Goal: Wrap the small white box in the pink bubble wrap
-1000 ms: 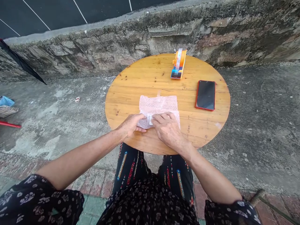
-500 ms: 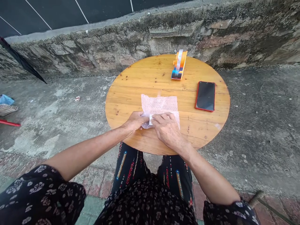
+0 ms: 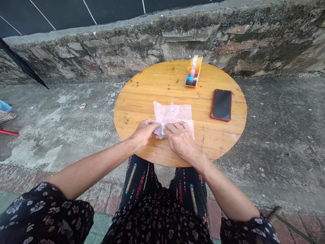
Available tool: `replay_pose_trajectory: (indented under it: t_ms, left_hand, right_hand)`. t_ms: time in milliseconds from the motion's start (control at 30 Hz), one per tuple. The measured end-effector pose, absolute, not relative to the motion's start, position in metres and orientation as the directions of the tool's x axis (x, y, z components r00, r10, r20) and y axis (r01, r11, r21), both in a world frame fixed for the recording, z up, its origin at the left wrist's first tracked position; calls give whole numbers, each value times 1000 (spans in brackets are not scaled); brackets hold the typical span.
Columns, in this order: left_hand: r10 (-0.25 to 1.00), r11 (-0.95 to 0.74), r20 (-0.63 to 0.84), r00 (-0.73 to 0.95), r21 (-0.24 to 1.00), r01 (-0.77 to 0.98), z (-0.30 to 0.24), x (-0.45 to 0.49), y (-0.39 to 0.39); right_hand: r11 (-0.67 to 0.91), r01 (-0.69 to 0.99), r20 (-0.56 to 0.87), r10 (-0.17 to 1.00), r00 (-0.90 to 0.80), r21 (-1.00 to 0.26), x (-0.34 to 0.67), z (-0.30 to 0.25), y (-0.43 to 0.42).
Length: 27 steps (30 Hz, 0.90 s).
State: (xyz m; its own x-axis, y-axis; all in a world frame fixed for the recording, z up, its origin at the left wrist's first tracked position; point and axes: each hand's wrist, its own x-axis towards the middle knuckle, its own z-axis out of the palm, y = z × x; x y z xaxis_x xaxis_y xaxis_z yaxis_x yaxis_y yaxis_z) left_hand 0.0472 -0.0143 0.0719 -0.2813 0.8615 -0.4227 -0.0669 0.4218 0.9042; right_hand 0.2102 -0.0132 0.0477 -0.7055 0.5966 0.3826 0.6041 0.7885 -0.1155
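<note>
A pale pink sheet of bubble wrap (image 3: 174, 113) lies on the round wooden table (image 3: 142, 98), near its front edge. My left hand (image 3: 143, 131) is closed on the sheet's near left corner, fingers curled over a folded white bit. My right hand (image 3: 180, 139) presses down on the near edge beside it, fingers bent and pinching the same fold. What lies inside the fold is hidden by both hands.
An orange tape dispenser (image 3: 193, 72) stands at the table's far side. A red-cased phone (image 3: 221, 104) lies face up at the right. A rough stone wall (image 3: 101, 57) runs behind the table. At the far left of the concrete floor are a red stick (image 3: 8, 132) and a basket.
My left hand has slid a little to the right along the near edge, folding the sheet's left corner inward. The sheet looks narrower on its left side. My right hand has stayed put.
</note>
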Motion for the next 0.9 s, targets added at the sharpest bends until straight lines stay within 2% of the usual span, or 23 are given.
replay_pose_trajectory:
  t_ms: [500,600,800,900]
  left_hand:
    - [941,285,-269,-206,957,50,80,55,-14]
    - [957,260,-248,-148,964,64,81,54,-17]
    - [968,236,-222,-114,964,125,82,55,-21]
    - [971,231,-218,-95,961,153,83,55,-21]
  right_hand:
    - [805,576,388,582,-715,-146,212,48,-9]
    - [790,575,376,609,-698,-212,213,49,-9]
    - [700,571,393,714,-580,-430,214,50,-13]
    - [647,587,359,761,-541,-487,214,52,-13]
